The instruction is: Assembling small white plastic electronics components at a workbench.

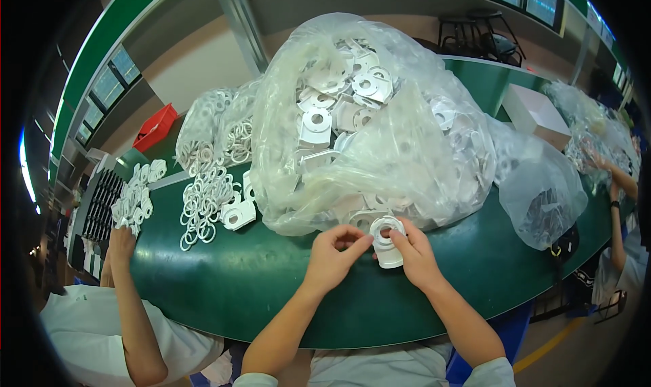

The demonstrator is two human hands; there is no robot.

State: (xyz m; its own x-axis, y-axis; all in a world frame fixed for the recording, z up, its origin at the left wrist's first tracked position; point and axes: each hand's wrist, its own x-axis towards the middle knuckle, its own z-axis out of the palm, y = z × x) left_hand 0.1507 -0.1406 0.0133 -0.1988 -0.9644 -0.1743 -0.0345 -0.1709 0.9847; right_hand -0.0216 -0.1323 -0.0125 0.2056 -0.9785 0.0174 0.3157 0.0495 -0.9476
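Observation:
A white plastic housing (389, 255) with a round collar and a centre hole is gripped by my right hand (417, 253), its thumb resting on the collar. My left hand (333, 255) is curled, with the thumb tip at the collar's left edge. What its closed fingers hold, if anything, is hidden. Just beyond both hands stands a large clear plastic bag (285, 177), full of similar white housings (317, 120). To the left lie a heap of white rings (205, 200) and a loose housing (239, 215) on the green table (271, 265).
Smaller bags of rings (203, 126) and a red tray (156, 127) stand at back left. A co-worker's hand (122, 243) is by white parts (139, 196) at left. Farther right are a knotted bag (542, 197), a white box (536, 115) and another person's arm (618, 183).

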